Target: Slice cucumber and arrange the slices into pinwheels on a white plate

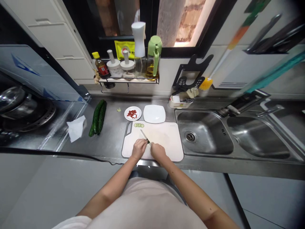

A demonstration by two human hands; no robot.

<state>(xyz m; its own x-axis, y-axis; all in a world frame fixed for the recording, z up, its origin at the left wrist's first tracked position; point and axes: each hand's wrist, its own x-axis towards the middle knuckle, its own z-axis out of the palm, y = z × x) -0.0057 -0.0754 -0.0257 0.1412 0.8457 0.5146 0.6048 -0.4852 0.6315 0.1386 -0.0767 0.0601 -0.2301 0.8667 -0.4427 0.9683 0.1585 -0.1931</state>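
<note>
My right hand (pixel 158 151) is closed round the handle of a knife (pixel 144 134), whose blade points up and left over the white cutting board (pixel 169 140). Close beside the blade, my left hand (pixel 139 148) has its fingers pinched together. A small dark green bit shows between the hands, but what the left fingers hold is hidden. Several thin cucumber slices (pixel 138 125) lie in an overlapping row at the board's upper left. Behind the board, chopped red pieces (pixel 132 114) sit on a small round plate (pixel 126 117), next to a white squarish plate (pixel 154 114).
Two whole cucumbers (pixel 98 117) and a white paper towel (pixel 76 128) lie left on the steel counter. A double sink (pixel 205 133) is at the right. A rack (pixel 130 80) with seasoning jars and an oil bottle (pixel 153 57) hangs behind. Pots (pixel 19 101) stand far left.
</note>
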